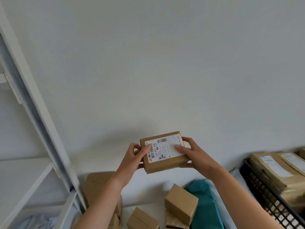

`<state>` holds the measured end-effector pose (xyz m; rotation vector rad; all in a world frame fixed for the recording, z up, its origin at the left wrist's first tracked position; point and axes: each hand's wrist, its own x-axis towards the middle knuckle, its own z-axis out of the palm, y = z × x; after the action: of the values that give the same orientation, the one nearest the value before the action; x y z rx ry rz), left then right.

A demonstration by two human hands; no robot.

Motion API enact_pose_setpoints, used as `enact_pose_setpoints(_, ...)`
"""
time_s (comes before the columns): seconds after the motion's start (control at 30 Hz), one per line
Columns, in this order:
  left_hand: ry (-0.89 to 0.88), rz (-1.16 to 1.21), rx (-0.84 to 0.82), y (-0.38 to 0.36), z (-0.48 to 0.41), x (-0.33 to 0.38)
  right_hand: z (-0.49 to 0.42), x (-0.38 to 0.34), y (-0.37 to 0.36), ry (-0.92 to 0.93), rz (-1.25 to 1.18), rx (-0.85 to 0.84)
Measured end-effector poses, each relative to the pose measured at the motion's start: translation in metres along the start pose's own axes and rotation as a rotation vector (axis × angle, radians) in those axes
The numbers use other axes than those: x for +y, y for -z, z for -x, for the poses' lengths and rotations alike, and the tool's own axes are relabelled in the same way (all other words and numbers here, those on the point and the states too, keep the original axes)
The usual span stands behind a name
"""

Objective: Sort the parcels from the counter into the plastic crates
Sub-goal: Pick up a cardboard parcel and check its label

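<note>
Beside the white shelf frame (41, 121) at the far left, a brown carton (97, 182) sat on the white counter (148, 184). Your left hand (132, 161) gripped the labelled parcel (165, 162) by its left edge, with the thumb flat on the barcode end of the label (163, 149) and the other fingers curled round the side and beneath. The parcel was up off the counter in front of the wall, its label facing you and slightly tilted. Your right hand (193, 154) pinched the opposite edge the same way, thumb on top and fingers wrapped behind and under. Below lay loose small boxes (181, 200) and a teal mailer bag (203, 205). At the right, the black plastic crate (264, 194) already held several taped parcels (272, 169).

The step looked like reading the label to choose a crate. To do it well, you would have wanted to slide your left thumb off the print so the code read whole. Then the box needed holding level in both hands and carrying over the loose boxes, not through them.
</note>
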<state>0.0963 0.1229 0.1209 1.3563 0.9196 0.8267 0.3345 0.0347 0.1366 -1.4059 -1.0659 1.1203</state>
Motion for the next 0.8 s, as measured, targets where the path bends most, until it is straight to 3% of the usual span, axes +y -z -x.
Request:
enact_pose_setpoints(0.37, 0.024, -0.094, -0.220, -0.078, -0.010, -0.011, 0.053, 0.029, 0.063, 0.010, -0.018, 0.274)
enact_pose_setpoints(0.8, -0.036, -0.043, -0.550, -0.425, 0.051, 0.008, 0.284, 0.045, 0.321, 0.016, -0.044, 0.656)
